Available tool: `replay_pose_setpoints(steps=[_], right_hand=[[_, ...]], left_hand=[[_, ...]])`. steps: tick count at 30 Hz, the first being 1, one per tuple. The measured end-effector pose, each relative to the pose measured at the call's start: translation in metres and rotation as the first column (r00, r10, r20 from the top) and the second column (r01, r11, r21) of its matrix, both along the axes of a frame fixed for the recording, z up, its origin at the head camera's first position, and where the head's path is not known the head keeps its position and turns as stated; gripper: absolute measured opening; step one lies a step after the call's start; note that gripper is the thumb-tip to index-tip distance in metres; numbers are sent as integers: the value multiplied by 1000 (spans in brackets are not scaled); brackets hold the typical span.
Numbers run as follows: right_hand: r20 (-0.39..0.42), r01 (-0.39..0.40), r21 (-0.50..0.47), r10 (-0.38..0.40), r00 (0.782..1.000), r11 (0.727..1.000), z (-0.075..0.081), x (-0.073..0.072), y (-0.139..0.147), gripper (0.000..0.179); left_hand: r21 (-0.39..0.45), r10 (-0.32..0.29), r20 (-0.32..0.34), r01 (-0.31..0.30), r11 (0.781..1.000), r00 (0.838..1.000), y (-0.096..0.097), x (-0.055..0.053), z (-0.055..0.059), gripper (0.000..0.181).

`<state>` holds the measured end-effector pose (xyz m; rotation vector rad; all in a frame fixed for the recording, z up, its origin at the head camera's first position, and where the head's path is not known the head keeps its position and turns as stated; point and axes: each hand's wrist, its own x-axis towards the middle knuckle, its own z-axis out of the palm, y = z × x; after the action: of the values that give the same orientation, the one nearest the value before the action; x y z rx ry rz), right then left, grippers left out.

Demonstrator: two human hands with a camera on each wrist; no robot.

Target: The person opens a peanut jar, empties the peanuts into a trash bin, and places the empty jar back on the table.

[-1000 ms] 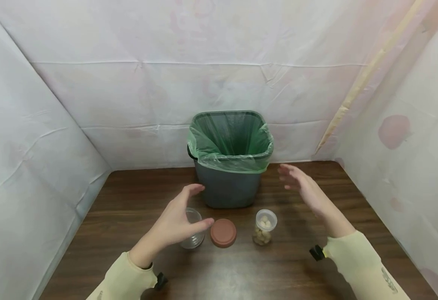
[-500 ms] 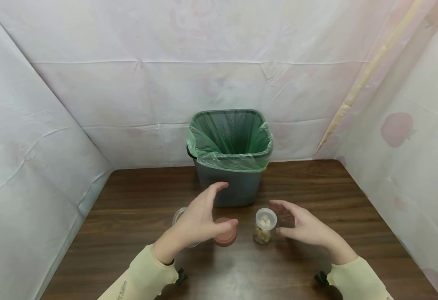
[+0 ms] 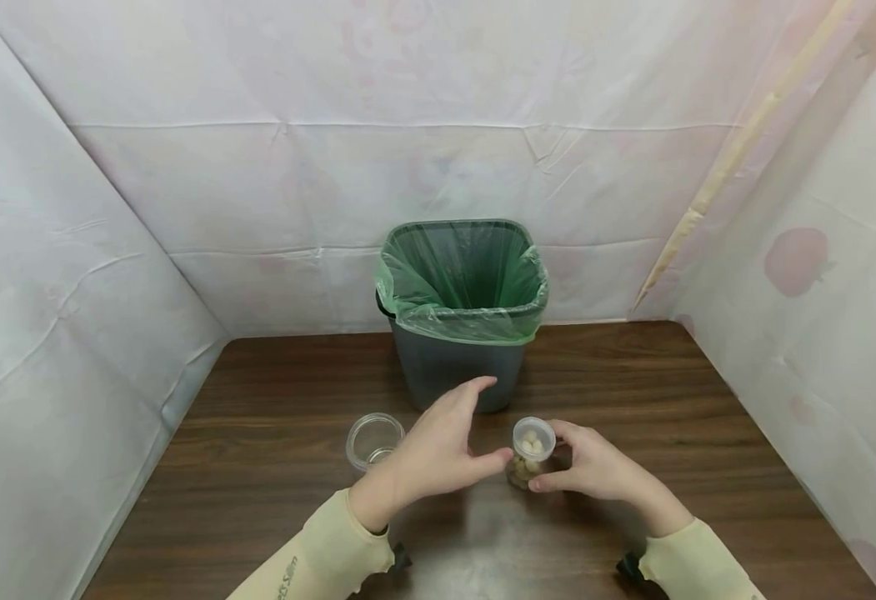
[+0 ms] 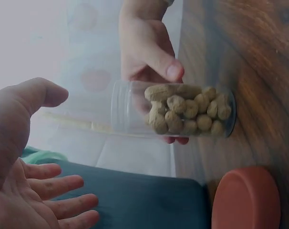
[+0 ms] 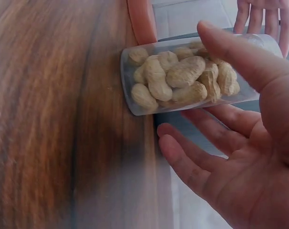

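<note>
A clear plastic jar [image 3: 533, 442] of unshelled peanuts [image 5: 182, 78] stands upright on the table. My right hand [image 3: 598, 462] is at its right side, thumb along the near side and fingers reaching past the far side. In the right wrist view those fingers are spread, fairly straight, with a gap between palm and jar. My left hand [image 3: 441, 446] hovers left of the jar, thumb and fingers wide apart, holding nothing. Beneath it in the head view, a reddish-brown round lid [image 4: 246, 200] is hidden; both wrist views show it.
A second clear jar [image 3: 374, 442] stands to the left, partly behind my left hand. At the back is a grey bin [image 3: 438, 358] lined with a green bag [image 3: 483, 327]. White sheeting [image 3: 332, 183] walls in the wooden table [image 3: 257, 433] at the back and sides.
My right hand has come down and toward me from beside the bin to the peanut jar. The left hand has moved right, from over the other jar past the lid, which it now covers.
</note>
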<state>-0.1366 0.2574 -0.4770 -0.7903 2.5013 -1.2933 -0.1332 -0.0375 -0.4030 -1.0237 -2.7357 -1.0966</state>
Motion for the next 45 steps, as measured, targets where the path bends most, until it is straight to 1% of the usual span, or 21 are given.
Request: replay_pose_setpoints(steps=[3,6,11,14,16,20,24,26,28,30,32,34,37,40,45], right_hand=[[5,-15,-16,16,1000,1000,-2,-1,-1,60],[-13,-19,-33,19,1000,999,-4,-1,-2,55],[-123,5,-64,-13,992,998,-4,-1,-4,47],[-202,20,-73,-35,979,997,0,-1,-6,47],[-245,16,-80,-35,969,997,5,0,-7,47],[-323,-15,-86,-14,946,996,16,0,-9,49],[-373,-47,-79,14,928,996,26,1,-10,51],[-383,-56,-69,25,923,996,30,1,-10,52],[-380,-61,-62,33,924,996,32,1,-9,53],[-367,-62,-52,38,930,997,35,0,-9,54],[-363,-74,-47,52,930,996,37,-1,-8,55],[-371,-96,-47,72,926,994,39,-2,-9,55],[-386,-136,-41,110,916,990,42,-5,-10,51],[-370,-165,-33,141,918,986,48,-7,-12,47],[-317,-228,-41,204,926,973,54,-13,-15,43]], left_hand=[[-6,-1,-12,1,1000,1000,4,0,-4,90],[4,-1,-2,1,1000,1000,6,1,-7,88],[32,14,18,-15,999,1000,8,3,-10,85],[54,16,2,-16,998,1000,9,5,-10,83],[67,13,-23,-12,998,1000,10,5,-10,82],[86,13,-63,-7,996,998,11,5,-11,79],[107,6,-97,5,994,995,11,6,-11,76],[126,-1,-118,16,992,993,11,6,-10,74],[146,-10,-132,30,989,991,11,8,-9,72],[161,-16,-136,38,986,991,11,9,-7,69],[175,-21,-137,45,984,990,10,10,-6,67],[189,-24,-144,51,981,989,10,10,-6,64],[213,-35,-173,73,974,984,9,10,-5,58],[224,-52,-195,96,970,979,8,10,-4,53],[251,-83,-156,120,961,984,4,10,-3,51]])
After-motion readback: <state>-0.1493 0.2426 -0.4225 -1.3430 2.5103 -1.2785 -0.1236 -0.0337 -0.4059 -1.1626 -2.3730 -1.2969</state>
